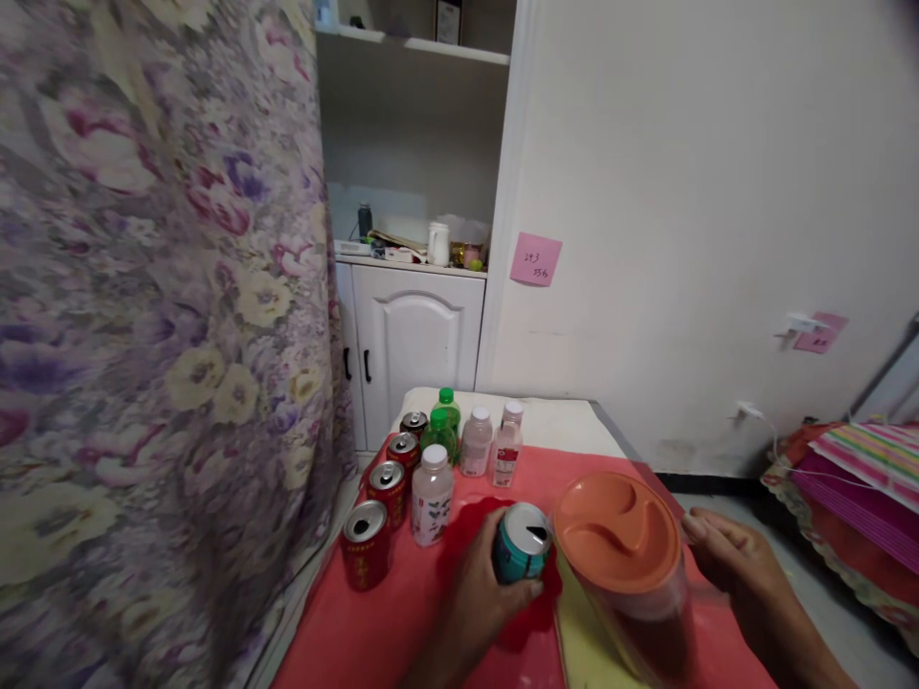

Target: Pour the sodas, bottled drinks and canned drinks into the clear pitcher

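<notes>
My left hand (478,584) is wrapped round a teal drink can (523,545), whose top with an open mouth faces up. Under the can lies a red scalloped mat or dish (459,522), partly covered by my hand. To the right of the can is a clear plastic pitcher (638,622) with an orange lid (617,531). Curled fingers of my right hand (747,565) are at the pitcher's right side, where its clear handle is blurred. A white-capped bottle (432,502) and a red can (366,544) stand left of my left hand.
More cans (388,490) line the table's left edge. Green-capped bottles (439,431) and white-capped bottles (476,442) stand behind. The table bears a red cover (323,641) and a yellow sheet (585,632). A floral curtain (165,335) hangs left; a bed (862,507) is right.
</notes>
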A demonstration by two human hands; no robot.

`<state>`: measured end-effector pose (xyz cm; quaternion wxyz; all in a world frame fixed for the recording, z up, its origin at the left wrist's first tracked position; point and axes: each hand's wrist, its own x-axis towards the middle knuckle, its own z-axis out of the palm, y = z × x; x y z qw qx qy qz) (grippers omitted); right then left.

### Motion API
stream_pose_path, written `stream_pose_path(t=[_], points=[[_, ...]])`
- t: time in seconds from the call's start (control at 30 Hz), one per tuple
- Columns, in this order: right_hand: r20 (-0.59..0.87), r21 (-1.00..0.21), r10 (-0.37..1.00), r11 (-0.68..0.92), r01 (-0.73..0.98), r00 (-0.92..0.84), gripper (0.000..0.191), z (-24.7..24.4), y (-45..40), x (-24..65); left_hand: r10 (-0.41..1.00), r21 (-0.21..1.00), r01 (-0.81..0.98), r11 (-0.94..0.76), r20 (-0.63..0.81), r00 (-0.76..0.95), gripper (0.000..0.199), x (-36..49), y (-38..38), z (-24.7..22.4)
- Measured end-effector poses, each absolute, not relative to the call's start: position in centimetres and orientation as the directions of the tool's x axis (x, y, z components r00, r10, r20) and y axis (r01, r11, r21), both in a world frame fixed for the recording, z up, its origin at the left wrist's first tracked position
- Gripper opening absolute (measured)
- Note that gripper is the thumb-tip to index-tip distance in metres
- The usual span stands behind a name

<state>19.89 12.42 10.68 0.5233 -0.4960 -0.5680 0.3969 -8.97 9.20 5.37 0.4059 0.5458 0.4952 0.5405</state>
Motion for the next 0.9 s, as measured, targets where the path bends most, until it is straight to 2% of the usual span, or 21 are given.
stream_pose_path(t=[0.9], points=[[0.221,-0.928,0.975,0.211,0.308,0.0,0.054,12.2,12.2,19.4,0.981,0.975,0.139,-0.172,0.182,-0.062,0.072,-9.1,8.9,5.8]])
